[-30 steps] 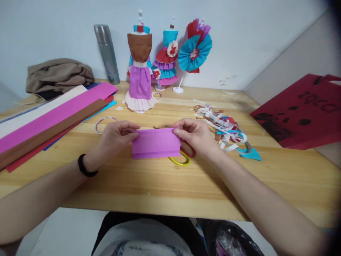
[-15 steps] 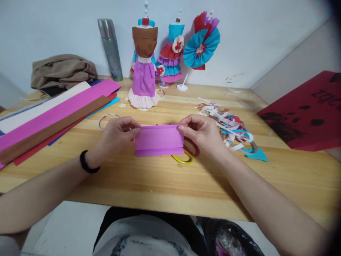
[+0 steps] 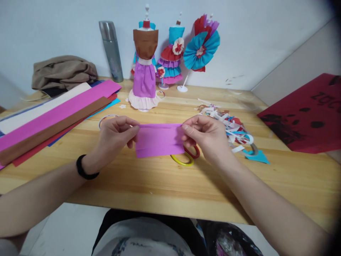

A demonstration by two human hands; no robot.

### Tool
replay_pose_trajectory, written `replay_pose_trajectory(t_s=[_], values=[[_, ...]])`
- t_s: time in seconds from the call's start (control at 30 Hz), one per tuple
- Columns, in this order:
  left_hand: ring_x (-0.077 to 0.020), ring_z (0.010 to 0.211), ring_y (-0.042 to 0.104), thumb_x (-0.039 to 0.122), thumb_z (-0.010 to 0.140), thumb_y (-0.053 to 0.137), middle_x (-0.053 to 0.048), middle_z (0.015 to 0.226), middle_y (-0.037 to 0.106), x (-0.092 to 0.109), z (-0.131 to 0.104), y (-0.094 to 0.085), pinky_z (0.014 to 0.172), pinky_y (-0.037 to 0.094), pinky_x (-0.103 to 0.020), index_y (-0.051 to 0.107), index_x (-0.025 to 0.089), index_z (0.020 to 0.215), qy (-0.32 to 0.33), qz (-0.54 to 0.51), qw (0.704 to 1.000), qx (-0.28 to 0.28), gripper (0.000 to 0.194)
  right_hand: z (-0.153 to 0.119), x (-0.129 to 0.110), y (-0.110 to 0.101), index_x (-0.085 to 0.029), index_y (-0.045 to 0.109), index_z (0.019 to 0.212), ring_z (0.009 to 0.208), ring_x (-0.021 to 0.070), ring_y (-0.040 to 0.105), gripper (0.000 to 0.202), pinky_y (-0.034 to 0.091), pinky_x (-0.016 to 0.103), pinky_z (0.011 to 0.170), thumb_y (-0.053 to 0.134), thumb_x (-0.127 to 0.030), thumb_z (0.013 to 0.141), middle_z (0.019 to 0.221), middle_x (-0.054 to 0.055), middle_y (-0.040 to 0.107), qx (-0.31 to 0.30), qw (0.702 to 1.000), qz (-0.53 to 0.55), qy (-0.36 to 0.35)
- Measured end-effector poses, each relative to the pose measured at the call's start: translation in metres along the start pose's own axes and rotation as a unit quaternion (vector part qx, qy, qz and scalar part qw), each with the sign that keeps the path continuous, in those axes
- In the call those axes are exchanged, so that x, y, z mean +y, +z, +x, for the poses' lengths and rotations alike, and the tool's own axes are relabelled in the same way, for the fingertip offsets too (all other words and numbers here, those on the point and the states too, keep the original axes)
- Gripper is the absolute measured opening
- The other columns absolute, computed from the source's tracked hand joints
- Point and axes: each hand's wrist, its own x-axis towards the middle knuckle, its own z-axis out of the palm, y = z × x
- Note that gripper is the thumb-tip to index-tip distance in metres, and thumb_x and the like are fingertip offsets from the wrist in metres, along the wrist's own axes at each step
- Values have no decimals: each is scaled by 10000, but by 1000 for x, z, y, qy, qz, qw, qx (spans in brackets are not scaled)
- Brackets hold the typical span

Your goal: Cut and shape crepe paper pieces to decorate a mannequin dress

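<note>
A purple piece of crepe paper point(image 3: 160, 141) is stretched between my two hands above the table, with a fold line along its top edge. My left hand point(image 3: 117, 133) pinches its upper left corner between thumb and fingers. At the upper right corner my right hand point(image 3: 206, 133) pinches it in the same way. Behind and below the paper lie scissors with a yellow and a red handle loop point(image 3: 183, 163); their blades are hidden. Beyond the paper stands a small dress form point(image 3: 145, 71) wearing a brown top and a purple skirt with a pale frill.
Long folded crepe paper sheets point(image 3: 61, 113) lie at the left by a brown cloth point(image 3: 64, 73) and a flask point(image 3: 112, 53). More decorated forms point(image 3: 172, 58) stand at the back. Paper scraps point(image 3: 236, 131) and a tape roll point(image 3: 254, 149) lie right, near a red bag point(image 3: 306, 113).
The paper's lower strip, which showed as a separate darker band, now blends into one flatter sheet. My hands have shifted slightly apart, still pinching the top corners.
</note>
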Motion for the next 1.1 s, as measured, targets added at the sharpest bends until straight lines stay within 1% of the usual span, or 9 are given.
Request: replay_pose_trajectory(t_s=[0.1, 0.2, 0.33, 0.47, 0.53, 0.67, 0.8, 0.9, 1.1], values=[[-135, 483, 610, 288, 734, 744, -17, 637, 715, 2, -3, 1, 474, 512, -267, 687, 194, 695, 6, -17, 1000, 4, 117, -1, -2, 2, -235, 634, 638, 397, 119, 547, 361, 422, 252, 377, 893, -486, 610, 542, -8, 663, 8, 999, 38, 0], [-165, 565, 671, 288, 738, 752, -35, 715, 749, 2, -3, 2, 568, 581, -312, 700, 197, 714, 13, -20, 1000, 11, 108, 0, -2, 2, -231, 666, 644, 457, 123, 593, 331, 475, 249, 438, 907, -450, 593, 553, -9, 673, 26, 998, 58, -13], [-174, 577, 677, 281, 745, 761, -30, 696, 740, -1, -1, 1, 596, 594, -334, 700, 215, 699, 14, -29, 999, 12, 101, 1, 2, 1, -228, 688, 656, 477, 113, 605, 275, 485, 229, 472, 905, -383, 589, 528, -22, 663, 39, 995, 85, -26], [-175, 627, 698, 291, 741, 760, -34, 747, 762, -6, 1, 0, 627, 599, -317, 702, 201, 733, 3, -61, 998, 3, 108, 0, 2, 1, -235, 694, 645, 497, 123, 622, 244, 506, 239, 490, 896, -361, 590, 542, -18, 676, 45, 994, 92, -28], [-168, 625, 699, 298, 738, 762, -36, 742, 762, -8, 2, -1, 623, 597, -299, 696, 183, 748, -8, -90, 996, -14, 133, 0, 2, 1, -236, 700, 638, 510, 128, 625, 230, 516, 248, 507, 889, -360, 599, 555, -9, 686, 48, 995, 80, -36], [-152, 571, 690, 329, 737, 788, -48, 725, 759, -11, 5, -4, 593, 593, -271, 687, 160, 757, -51, -151, 985, -67, 198, 1, 5, 0, -254, 714, 644, 531, 142, 619, 197, 516, 278, 528, 879, -359, 627, 593, -2, 699, 58, 995, 59, -58], [-164, 593, 711, 378, 760, 796, -73, 787, 777, -16, 8, -6, 607, 598, -278, 713, 153, 844, -78, -181, 975, -101, 254, 4, 8, -3, -265, 714, 661, 534, 154, 608, 186, 490, 294, 522, 876, -355, 646, 595, 0, 687, 71, 993, 63, -63], [-169, 603, 721, 383, 772, 795, -86, 807, 783, -20, 9, -7, 615, 598, -278, 719, 143, 858, -84, -197, 971, -109, 266, 6, 9, -5, -272, 710, 657, 536, 156, 604, 181, 470, 293, 509, 877, -340, 654, 589, -1, 675, 79, 992, 65, -69], [-165, 596, 723, 313, 730, 831, -70, 756, 777, -22, 10, -6, 604, 599, -253, 726, 129, 845, -91, -232, 962, -108, 241, 9, 13, -6, -280, 716, 646, 499, 152, 586, 189, 462, 292, 474, 887, -359, 641, 569, -12, 667, 86, 991, 58, -86]])
